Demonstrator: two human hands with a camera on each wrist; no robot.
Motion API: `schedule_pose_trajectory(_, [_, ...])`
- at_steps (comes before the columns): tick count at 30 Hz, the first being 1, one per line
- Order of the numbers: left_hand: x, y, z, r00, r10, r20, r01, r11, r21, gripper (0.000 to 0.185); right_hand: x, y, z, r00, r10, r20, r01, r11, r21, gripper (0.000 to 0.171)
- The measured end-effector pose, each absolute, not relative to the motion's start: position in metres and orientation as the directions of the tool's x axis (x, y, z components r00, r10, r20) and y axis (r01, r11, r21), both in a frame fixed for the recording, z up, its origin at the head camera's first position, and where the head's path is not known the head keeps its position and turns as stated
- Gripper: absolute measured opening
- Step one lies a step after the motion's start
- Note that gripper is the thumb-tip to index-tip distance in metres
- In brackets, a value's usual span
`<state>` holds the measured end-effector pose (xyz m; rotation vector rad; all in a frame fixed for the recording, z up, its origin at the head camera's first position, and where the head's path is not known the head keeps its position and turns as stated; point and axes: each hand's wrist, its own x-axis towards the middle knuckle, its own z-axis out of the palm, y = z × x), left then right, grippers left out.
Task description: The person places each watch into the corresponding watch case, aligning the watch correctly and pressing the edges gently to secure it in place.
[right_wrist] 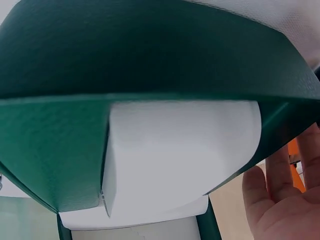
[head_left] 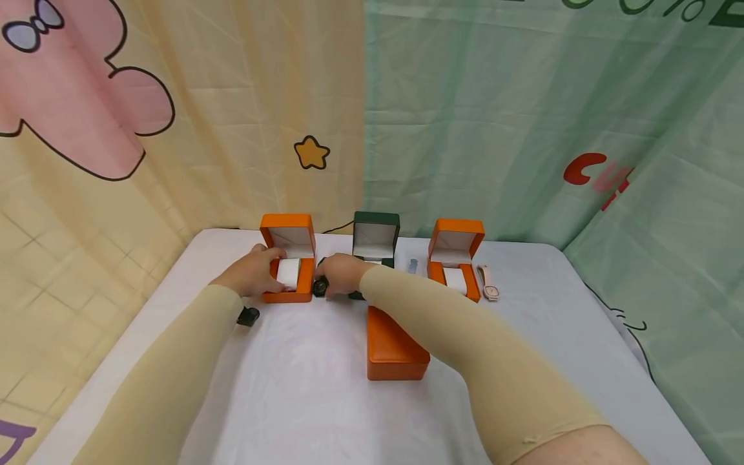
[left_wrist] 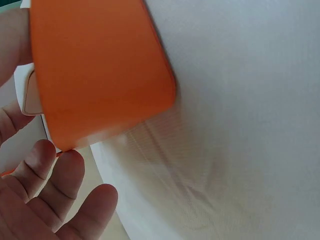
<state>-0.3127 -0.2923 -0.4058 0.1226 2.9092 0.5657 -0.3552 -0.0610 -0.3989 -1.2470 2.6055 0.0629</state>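
In the head view my left hand (head_left: 251,270) is at the open orange watch box (head_left: 305,284) on the left. Its thumb and fingers pinch the white cushion (head_left: 288,272) inside; the left wrist view shows the cushion (left_wrist: 31,90) between the fingers, with other fingertips by the orange box wall (left_wrist: 105,75). My right hand (head_left: 343,274) holds a black wristwatch (head_left: 320,286) in the gap right of that box; its fingertips are hidden from above. Beside this hand stands an open green box (head_left: 376,231), its white cushion (right_wrist: 180,150) filling the right wrist view.
A closed orange box (head_left: 395,352) lies below my right forearm. Farther right is another open orange box (head_left: 459,236) with a white cushion (head_left: 455,280). A pink-strapped watch (head_left: 489,287) and a pale blue strap (head_left: 413,266) lie nearby on the white table (head_left: 302,387). Curtains hang behind.
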Motion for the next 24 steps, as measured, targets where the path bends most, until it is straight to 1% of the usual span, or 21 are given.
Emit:
schedule_pose_trajectory(4, [-0.3108, -0.2922, -0.4051, -0.983, 0.12, -0.141, 0.058, 0.923, 0.381, 0.077, -0.3569, -0.0628, -0.4017, -0.612, -0.755, -0.237, -0.76, 0.644, -0.087, 0.046])
schedule_pose_trajectory(10, [-0.3101, -0.2931, -0.4049, -0.983, 0.126, -0.133, 0.067, 0.923, 0.38, 0.076, -0.3557, -0.0626, -0.4012, -0.6, -0.76, -0.249, -0.755, 0.641, -0.137, 0.047])
schedule_pose_trajectory(15, [-0.3092, -0.292, -0.4053, -0.984, 0.121, -0.13, 0.064, 0.925, 0.376, 0.076, -0.3562, -0.0624, -0.4019, -0.589, -0.766, -0.257, -0.764, 0.632, -0.134, 0.044])
schedule_pose_trajectory(20, [-0.3087, -0.292, -0.4055, -0.985, 0.126, -0.117, 0.075, 0.926, 0.37, 0.076, -0.3575, -0.061, -0.4004, -0.595, -0.76, -0.26, -0.756, 0.64, -0.14, 0.042])
schedule_pose_trajectory(24, [-0.3079, -0.2924, -0.4043, -0.985, 0.142, -0.102, 0.094, 0.921, 0.379, 0.077, -0.3571, -0.0577, -0.3937, -0.603, -0.757, -0.249, -0.74, 0.649, -0.18, 0.042])
